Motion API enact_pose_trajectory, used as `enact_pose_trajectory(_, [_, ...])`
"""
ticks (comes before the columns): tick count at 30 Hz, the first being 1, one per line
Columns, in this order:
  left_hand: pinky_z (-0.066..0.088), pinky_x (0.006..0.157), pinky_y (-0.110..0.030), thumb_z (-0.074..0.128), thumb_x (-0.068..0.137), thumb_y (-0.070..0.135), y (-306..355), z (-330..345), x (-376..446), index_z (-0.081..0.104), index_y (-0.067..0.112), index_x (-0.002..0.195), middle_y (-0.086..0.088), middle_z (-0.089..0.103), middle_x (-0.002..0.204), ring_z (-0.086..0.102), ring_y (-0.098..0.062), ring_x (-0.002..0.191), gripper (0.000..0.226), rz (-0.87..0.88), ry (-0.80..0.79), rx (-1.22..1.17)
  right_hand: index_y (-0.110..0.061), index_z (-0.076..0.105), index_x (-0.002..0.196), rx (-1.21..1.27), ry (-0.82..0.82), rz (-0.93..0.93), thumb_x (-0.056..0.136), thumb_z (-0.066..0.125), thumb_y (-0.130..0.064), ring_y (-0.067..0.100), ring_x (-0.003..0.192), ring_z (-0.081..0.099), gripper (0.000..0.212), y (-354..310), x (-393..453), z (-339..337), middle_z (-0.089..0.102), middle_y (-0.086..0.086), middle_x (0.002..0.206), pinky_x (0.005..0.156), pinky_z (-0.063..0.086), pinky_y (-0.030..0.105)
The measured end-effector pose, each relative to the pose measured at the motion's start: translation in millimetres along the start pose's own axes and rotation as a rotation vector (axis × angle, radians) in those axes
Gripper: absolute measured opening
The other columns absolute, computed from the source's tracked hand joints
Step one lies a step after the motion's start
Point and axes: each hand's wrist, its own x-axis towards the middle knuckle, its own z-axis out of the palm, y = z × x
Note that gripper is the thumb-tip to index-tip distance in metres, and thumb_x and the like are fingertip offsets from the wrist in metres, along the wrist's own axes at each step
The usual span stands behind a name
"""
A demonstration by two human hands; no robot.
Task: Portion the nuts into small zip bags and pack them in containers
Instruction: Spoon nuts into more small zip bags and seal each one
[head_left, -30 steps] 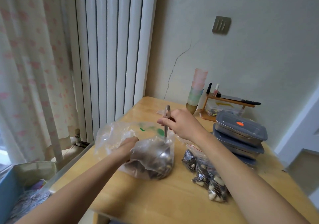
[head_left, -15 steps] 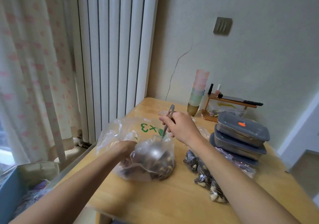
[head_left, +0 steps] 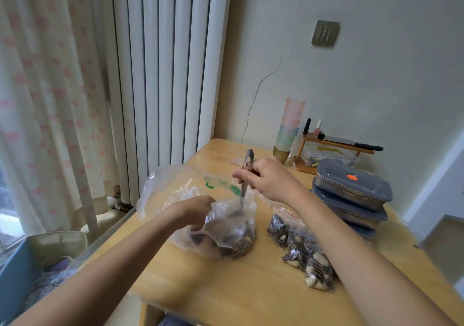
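A large clear plastic bag [head_left: 175, 190] with green writing lies on the wooden table [head_left: 238, 283], holding dark nuts at its bottom. My left hand [head_left: 194, 211] grips the bag's edge at its mouth. My right hand [head_left: 267, 178] grips the handle of a metal spoon [head_left: 247, 172] whose bowl is down inside the bag among the nuts. To the right lie several small zip bags [head_left: 303, 250] filled with nuts. A stack of grey lidded containers [head_left: 351, 195] stands behind them, the top lid carrying an orange mark.
Stacked pastel cups [head_left: 288, 129] and a small wooden rack [head_left: 334, 147] with bottles and a knife stand at the table's back by the wall. A white radiator [head_left: 163, 74] and a curtain are on the left. A blue box [head_left: 15, 283] sits low at left.
The spoon's bowl has dipped deeper into the nuts and its handle stands more upright. My left hand still holds the bag's edge; the bag has crumpled a little.
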Motion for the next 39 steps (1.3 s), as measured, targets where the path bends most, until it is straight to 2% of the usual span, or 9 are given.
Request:
enact_pose_trajectory(3, [0.049, 0.095, -0.035, 0.063, 0.095, 0.008, 14, 5, -14, 0.047, 0.003, 0.145, -0.011, 0.058, 0.137, 0.059, -0.026, 0.117, 0.053, 0.055, -0.079, 0.055, -0.019, 0.079, 0.083, 0.004, 0.01, 0.002, 0.099, 0.067, -0.041, 0.019, 0.061, 0.062, 0.03, -1, 0, 4, 0.066, -0.002, 0.061, 0.06, 0.045, 0.027])
enact_pose_trajectory(6, [0.046, 0.106, -0.044, 0.063, 0.087, 0.066, 22, 19, -24, 0.047, 0.025, 0.145, -0.005, 0.051, 0.146, 0.052, -0.032, 0.127, 0.073, -0.021, -0.03, 0.255, -0.02, 0.078, 0.081, -0.017, 0.006, 0.003, 0.1, 0.067, -0.042, 0.014, 0.059, 0.06, 0.031, -2, 1, 7, 0.062, -0.013, 0.056, 0.061, 0.045, 0.026])
enact_pose_trajectory(10, [0.055, 0.07, -0.036, 0.067, 0.076, 0.003, 33, 28, -28, 0.062, 0.025, 0.108, -0.001, 0.062, 0.1, 0.064, -0.029, 0.094, 0.039, -0.011, 0.021, 0.407, -0.032, 0.071, 0.076, -0.052, 0.008, 0.01, 0.099, 0.068, -0.043, 0.011, 0.06, 0.061, 0.026, 0, 3, 4, 0.063, -0.015, 0.058, 0.065, 0.05, 0.032])
enact_pose_trajectory(12, [0.053, 0.068, -0.035, 0.062, 0.08, 0.001, 37, 28, -24, 0.064, 0.021, 0.097, 0.0, 0.062, 0.093, 0.062, -0.027, 0.087, 0.026, 0.026, 0.119, 0.409, -0.027, 0.072, 0.075, -0.085, 0.022, 0.023, 0.098, 0.067, -0.046, 0.018, 0.065, 0.064, 0.03, 4, 3, 1, 0.067, -0.006, 0.065, 0.069, 0.054, 0.039])
enact_pose_trajectory(18, [0.052, 0.077, -0.039, 0.056, 0.088, -0.008, 35, 26, -5, 0.064, 0.011, 0.11, -0.009, 0.067, 0.11, 0.063, -0.03, 0.105, 0.029, 0.128, 0.369, 0.374, -0.018, 0.074, 0.079, -0.184, 0.072, 0.128, 0.099, 0.063, -0.052, 0.022, 0.067, 0.064, 0.04, 13, 6, -6, 0.068, 0.0, 0.07, 0.071, 0.057, 0.044])
enact_pose_trajectory(22, [0.049, 0.093, -0.04, 0.047, 0.101, 0.004, 25, 24, 2, 0.052, 0.006, 0.126, -0.015, 0.057, 0.125, 0.057, -0.032, 0.114, 0.026, 0.083, 0.311, 0.322, -0.01, 0.068, 0.076, -0.251, 0.188, 0.21, 0.103, 0.056, -0.048, 0.031, 0.07, 0.063, 0.048, 16, 6, -3, 0.064, 0.007, 0.068, 0.07, 0.057, 0.045])
enact_pose_trajectory(27, [0.05, 0.096, -0.032, 0.041, 0.098, -0.008, 21, 9, 4, 0.052, 0.002, 0.135, -0.012, 0.057, 0.137, 0.058, -0.024, 0.116, 0.04, 0.063, 0.189, 0.187, -0.01, 0.055, 0.069, -0.263, 0.396, 0.299, 0.108, 0.05, -0.038, 0.036, 0.065, 0.059, 0.048, 26, 5, 8, 0.057, 0.01, 0.064, 0.06, 0.05, 0.041])
enact_pose_trajectory(32, [0.044, 0.071, -0.028, 0.038, 0.097, -0.002, 12, 8, 1, 0.059, 0.003, 0.114, -0.011, 0.06, 0.102, 0.053, -0.023, 0.085, 0.027, -0.106, 0.343, 0.234, -0.01, 0.055, 0.069, -0.233, 0.427, 0.314, 0.108, 0.047, -0.038, 0.036, 0.059, 0.064, 0.049, 31, 10, 19, 0.063, 0.015, 0.065, 0.06, 0.056, 0.047])
enact_pose_trajectory(39, [0.04, 0.067, -0.029, 0.041, 0.097, 0.004, 13, 16, 1, 0.056, 0.01, 0.107, -0.004, 0.053, 0.09, 0.052, -0.023, 0.079, 0.019, -0.159, 0.369, 0.245, -0.015, 0.056, 0.069, -0.244, 0.354, 0.235, 0.109, 0.048, -0.034, 0.036, 0.06, 0.053, 0.045, 19, 13, 23, 0.048, 0.007, 0.058, 0.059, 0.048, 0.041])
